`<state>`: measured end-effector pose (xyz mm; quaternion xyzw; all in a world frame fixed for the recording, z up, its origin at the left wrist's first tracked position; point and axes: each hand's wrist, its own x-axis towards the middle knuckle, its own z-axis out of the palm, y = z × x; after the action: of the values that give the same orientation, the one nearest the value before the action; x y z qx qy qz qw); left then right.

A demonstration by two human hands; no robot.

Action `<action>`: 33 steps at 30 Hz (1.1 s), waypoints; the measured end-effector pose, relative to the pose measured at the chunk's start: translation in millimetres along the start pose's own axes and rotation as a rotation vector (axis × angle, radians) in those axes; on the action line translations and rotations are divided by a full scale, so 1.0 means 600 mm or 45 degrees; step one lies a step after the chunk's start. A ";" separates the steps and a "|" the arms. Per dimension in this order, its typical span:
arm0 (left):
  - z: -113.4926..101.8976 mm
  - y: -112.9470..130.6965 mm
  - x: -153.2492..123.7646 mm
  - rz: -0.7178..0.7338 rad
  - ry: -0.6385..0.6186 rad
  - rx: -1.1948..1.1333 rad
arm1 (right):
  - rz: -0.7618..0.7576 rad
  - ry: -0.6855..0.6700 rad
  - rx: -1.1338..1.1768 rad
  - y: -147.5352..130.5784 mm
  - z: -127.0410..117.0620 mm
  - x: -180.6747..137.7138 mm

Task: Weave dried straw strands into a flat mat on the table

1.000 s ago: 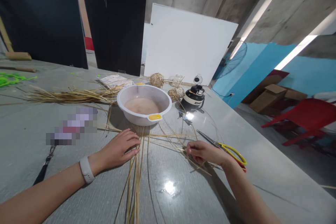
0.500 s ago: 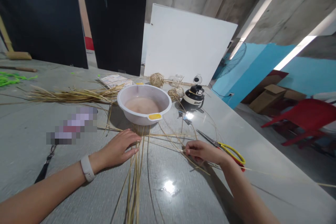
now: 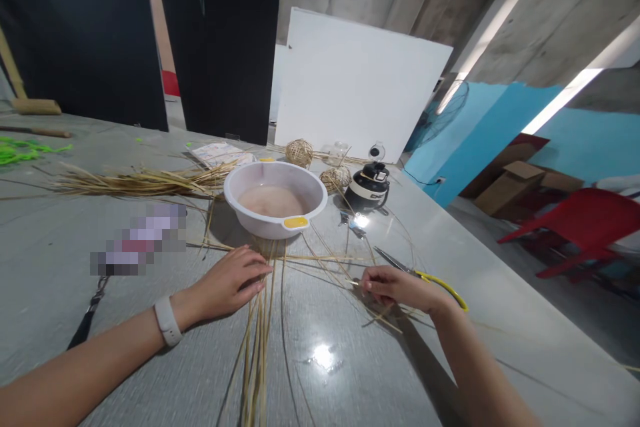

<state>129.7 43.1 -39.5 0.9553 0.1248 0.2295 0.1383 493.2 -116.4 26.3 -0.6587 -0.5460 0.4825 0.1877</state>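
Observation:
My left hand lies flat on the grey table, fingers stretched out, fingertips pressing a bundle of thin rattan strips that runs toward me. My right hand is closed in a pinch on a single thin strip that crosses the bundle. Yellow-handled scissors lie just behind the right hand. A white basin with cloudy water stands beyond the strips.
A pile of loose straw lies at the left. Two woven balls, a black jug and a white board stand behind the basin. A red chair and cardboard boxes are off the table's right edge.
The right hand has shifted slightly up and to the right with the strip pinched in it. The left hand has barely moved.

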 end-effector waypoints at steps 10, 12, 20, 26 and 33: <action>0.004 -0.001 -0.001 0.035 0.013 0.030 | -0.005 -0.003 0.033 -0.006 -0.005 -0.008; 0.004 -0.001 -0.001 0.038 0.018 0.030 | 0.001 -0.007 0.045 -0.007 0.000 -0.004; 0.003 0.000 -0.001 0.028 0.018 0.036 | -0.054 0.117 0.024 -0.015 0.015 0.007; 0.002 0.001 -0.001 0.041 0.015 0.033 | -0.034 -0.045 -0.050 -0.039 0.034 0.000; -0.001 0.005 0.001 0.031 0.045 0.018 | 0.031 0.013 -0.119 -0.009 -0.011 -0.019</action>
<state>130.6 40.5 -37.8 0.9535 0.1171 0.2471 0.1267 496.3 -122.9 38.1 -0.6758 -0.5589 0.4553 0.1534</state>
